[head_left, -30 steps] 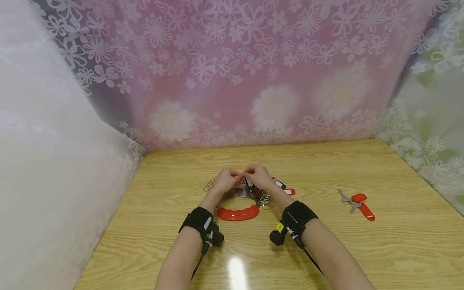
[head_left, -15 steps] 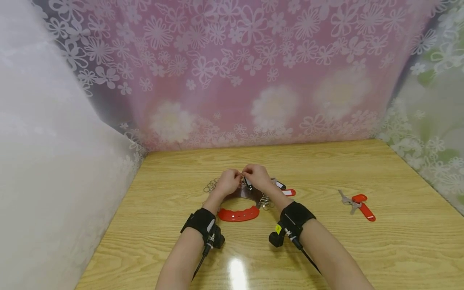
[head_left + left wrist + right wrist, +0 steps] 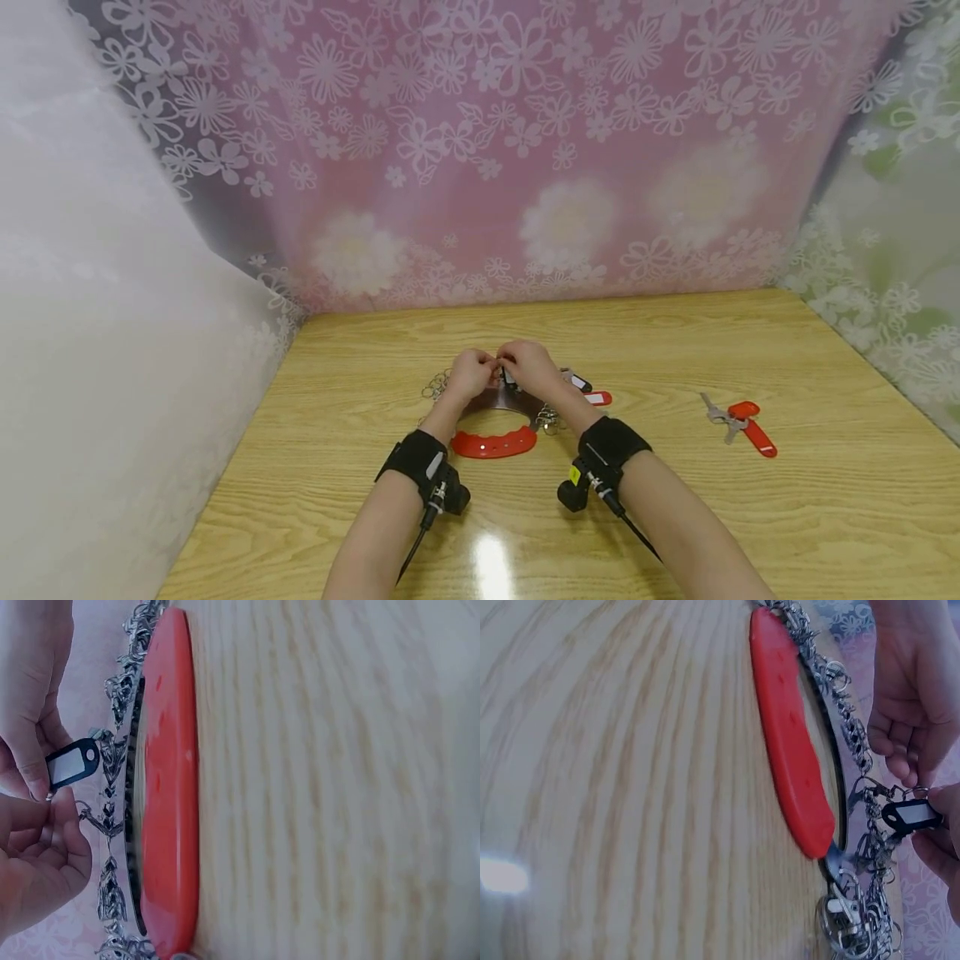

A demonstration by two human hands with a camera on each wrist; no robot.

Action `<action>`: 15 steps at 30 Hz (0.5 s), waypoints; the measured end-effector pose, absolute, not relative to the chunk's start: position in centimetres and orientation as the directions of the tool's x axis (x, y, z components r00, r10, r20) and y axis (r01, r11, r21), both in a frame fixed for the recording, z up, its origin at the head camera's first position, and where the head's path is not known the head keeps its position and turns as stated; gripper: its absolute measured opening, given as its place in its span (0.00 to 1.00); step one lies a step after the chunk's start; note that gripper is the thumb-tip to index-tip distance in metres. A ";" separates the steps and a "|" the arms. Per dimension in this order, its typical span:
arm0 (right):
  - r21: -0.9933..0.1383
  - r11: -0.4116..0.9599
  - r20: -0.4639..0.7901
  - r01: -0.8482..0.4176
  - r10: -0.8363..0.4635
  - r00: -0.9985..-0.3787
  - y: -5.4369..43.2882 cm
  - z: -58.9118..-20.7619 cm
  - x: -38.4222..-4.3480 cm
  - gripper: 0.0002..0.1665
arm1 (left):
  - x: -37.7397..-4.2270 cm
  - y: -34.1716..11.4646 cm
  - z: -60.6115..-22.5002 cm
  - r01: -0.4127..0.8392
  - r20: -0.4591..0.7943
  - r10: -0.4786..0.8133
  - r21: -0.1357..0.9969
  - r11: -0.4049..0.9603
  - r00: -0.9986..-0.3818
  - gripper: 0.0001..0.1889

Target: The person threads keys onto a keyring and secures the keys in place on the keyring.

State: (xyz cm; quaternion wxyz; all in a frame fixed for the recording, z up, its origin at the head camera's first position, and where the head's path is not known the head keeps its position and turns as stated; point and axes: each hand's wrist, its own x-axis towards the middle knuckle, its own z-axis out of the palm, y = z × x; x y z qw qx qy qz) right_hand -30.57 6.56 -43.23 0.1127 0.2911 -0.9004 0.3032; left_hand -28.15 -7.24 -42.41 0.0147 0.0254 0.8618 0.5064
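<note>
My left hand (image 3: 469, 377) and right hand (image 3: 529, 368) meet fingertip to fingertip over the far side of a metal key holder with a red grip (image 3: 495, 444). Between their fingertips is a small metal ring (image 3: 917, 791), joined to a snap hook on the holder; the left fingers pinch it. A black key tag (image 3: 67, 765) with a white label sticks out from the right hand's thumb and fingers, which hold its end. Many metal hooks and rings (image 3: 847, 915) hang along the holder's curved plate. Whatever else the right fingers cover is hidden.
Beside the right forearm lie another black tag (image 3: 580, 382) and a red tag (image 3: 598, 398). Farther right on the wooden table (image 3: 637, 517) are keys (image 3: 726, 423) with red tags (image 3: 759, 437). Floral curtains (image 3: 480, 167) close off the back and sides.
Both hands stay at the holder's far side with small finger movements. The right hand has shifted slightly left, and the black tag has turned and moved left with it.
</note>
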 end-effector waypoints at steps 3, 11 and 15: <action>-0.543 0.630 0.351 -0.555 -0.430 -0.832 6.5 -43.2 -30.6 0.06 | -28.2 -7.6 -42.4 0.050 0.008 0.083 0.853 0.519 -0.997 0.12; -0.674 0.557 0.309 -0.486 -0.384 -0.870 7.0 -43.8 -31.3 0.06 | -28.2 -8.2 -42.5 0.186 0.080 0.187 0.727 0.661 -0.979 0.09; -0.668 0.564 0.303 -0.486 -0.391 -0.869 7.0 -43.7 -31.3 0.06 | -28.4 -8.2 -42.6 0.169 0.090 0.152 0.728 0.664 -0.984 0.09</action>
